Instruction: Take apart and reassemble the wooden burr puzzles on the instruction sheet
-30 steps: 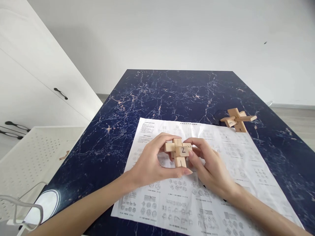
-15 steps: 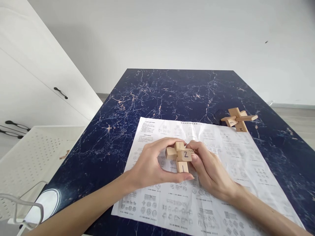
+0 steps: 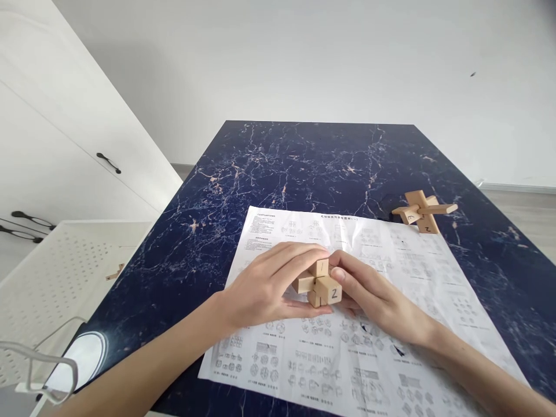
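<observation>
Between my two hands is a wooden burr puzzle (image 3: 329, 289) of interlocked bars, with the numbers 1 and 2 written on its ends. My left hand (image 3: 271, 284) grips it from the left, fingers over the top and thumb underneath. From the right, my right hand (image 3: 369, 289) is closed on its right side, the thumb pressing near the upper right; those fingertips are partly hidden behind the wood. Below the hands lies a creased white instruction sheet (image 3: 260, 391) printed with small puzzle diagrams.
A second wooden puzzle (image 3: 421, 211) stands at the sheet's upper right corner on the dark blue marbled table (image 3: 299, 165). Left of the table are a white perforated surface (image 3: 73, 260) with a small wooden piece, a grey cable (image 3: 39, 353) and a round white disc (image 3: 80, 362).
The held puzzle has been tilted and turned, so its end marked 2 now points lower right. My left fingers have come further over its top, and my right thumb has moved up.
</observation>
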### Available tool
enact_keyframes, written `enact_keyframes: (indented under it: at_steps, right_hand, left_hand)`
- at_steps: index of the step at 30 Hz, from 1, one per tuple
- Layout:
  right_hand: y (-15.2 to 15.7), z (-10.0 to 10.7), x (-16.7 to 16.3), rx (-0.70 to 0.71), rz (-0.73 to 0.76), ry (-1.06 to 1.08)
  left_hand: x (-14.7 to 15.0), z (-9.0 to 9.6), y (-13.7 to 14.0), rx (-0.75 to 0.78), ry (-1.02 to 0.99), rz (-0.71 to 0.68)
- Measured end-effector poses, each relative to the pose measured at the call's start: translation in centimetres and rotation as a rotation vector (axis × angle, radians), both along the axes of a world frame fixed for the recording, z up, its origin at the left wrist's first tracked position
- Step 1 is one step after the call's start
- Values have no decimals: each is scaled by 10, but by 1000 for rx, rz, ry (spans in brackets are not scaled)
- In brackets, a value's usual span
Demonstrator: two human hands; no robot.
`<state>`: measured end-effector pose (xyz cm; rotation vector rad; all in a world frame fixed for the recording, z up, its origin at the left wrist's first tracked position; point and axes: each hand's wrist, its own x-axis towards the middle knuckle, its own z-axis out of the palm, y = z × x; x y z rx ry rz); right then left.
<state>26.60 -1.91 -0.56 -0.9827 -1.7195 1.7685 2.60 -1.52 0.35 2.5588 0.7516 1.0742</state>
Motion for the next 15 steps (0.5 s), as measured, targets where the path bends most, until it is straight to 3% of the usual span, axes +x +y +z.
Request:
enact_keyframes:
  at_steps: [7,15]
  right_hand:
    - [2,-5,-3,38,-159,45]
    - [18,-6,3,262,-493,-9]
  left_hand:
    - [0,-6,2,-223,34,101]
    - [3,-13,3,-420,135,263]
